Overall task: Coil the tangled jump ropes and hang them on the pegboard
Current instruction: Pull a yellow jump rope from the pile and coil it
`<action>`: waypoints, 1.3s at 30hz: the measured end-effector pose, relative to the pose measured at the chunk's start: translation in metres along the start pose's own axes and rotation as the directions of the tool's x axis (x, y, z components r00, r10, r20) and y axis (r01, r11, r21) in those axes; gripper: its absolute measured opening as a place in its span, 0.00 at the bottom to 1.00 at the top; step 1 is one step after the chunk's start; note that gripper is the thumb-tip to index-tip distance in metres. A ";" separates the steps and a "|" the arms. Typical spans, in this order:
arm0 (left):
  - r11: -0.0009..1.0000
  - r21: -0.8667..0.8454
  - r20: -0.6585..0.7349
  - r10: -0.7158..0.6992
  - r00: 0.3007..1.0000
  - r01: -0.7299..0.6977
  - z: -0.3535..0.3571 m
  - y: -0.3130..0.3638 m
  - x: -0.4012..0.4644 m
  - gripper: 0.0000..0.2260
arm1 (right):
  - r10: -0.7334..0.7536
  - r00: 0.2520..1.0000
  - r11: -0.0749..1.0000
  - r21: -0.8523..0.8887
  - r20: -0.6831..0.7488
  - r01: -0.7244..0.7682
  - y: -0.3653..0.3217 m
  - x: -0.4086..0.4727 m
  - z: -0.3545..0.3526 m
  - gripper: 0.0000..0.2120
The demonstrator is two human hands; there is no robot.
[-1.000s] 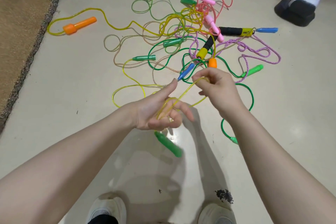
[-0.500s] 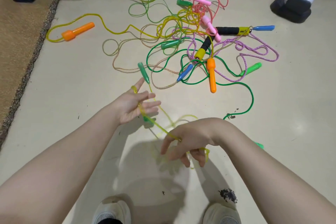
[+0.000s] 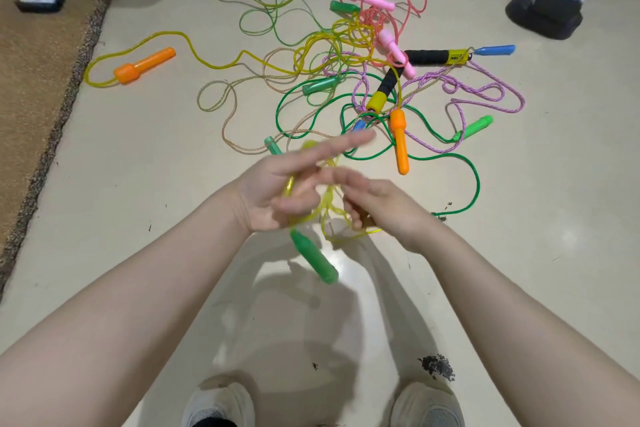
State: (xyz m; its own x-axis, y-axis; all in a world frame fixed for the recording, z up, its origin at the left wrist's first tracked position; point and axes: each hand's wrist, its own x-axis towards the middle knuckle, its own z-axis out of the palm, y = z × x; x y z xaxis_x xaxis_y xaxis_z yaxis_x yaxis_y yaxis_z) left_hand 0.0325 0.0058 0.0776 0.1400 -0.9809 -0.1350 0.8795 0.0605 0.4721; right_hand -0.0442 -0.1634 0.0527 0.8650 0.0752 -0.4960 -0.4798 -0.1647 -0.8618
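A yellow jump rope (image 3: 330,206) is looped around my left hand (image 3: 277,187), whose fingers are stretched out towards the right. One of its green handles (image 3: 313,258) dangles below that hand. My right hand (image 3: 377,206) is just to the right, fingers curled around the yellow cord. Beyond the hands a tangled pile of jump ropes (image 3: 363,55) in several colours lies on the floor. No pegboard is in view.
An orange handle (image 3: 143,64) on a yellow cord lies at the left near a brown rug (image 3: 31,87). A second orange handle (image 3: 400,142) lies just beyond my hands. A black-footed white stand (image 3: 543,10) is at the top right. My white shoes (image 3: 218,406) are at the bottom.
My right hand rose from low near the floor up beside my left, bringing yellow cord with it. The green handle now hangs lower below my left hand.
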 end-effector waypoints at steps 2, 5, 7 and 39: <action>0.981 0.018 -0.275 0.193 0.942 -0.195 -0.003 0.007 -0.001 0.23 | 0.097 0.975 0.994 -0.063 0.199 -0.086 0.006 -0.006 0.000 0.16; 0.967 0.072 -0.598 0.239 0.765 -0.245 -0.018 0.004 -0.004 0.24 | 0.227 0.856 0.966 -0.221 0.464 -0.136 -0.005 -0.016 -0.004 0.09; 0.979 0.181 -0.723 0.195 0.663 -0.091 -0.023 -0.008 -0.003 0.19 | 0.260 0.808 0.953 -0.273 0.529 -0.128 -0.016 -0.018 -0.008 0.09; 0.930 0.351 -0.744 0.207 0.635 0.107 -0.023 -0.030 0.003 0.15 | 0.040 0.833 0.953 -0.270 0.552 0.134 -0.048 -0.026 -0.007 0.09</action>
State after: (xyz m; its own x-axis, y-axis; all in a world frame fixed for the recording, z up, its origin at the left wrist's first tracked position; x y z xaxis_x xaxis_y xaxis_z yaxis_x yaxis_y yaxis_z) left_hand 0.0168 0.0051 0.0434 0.6096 -0.4730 -0.6361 0.6738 -0.1137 0.7302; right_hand -0.0421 -0.1647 0.1079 0.6203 0.5993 -0.5061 -0.3021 -0.4129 -0.8592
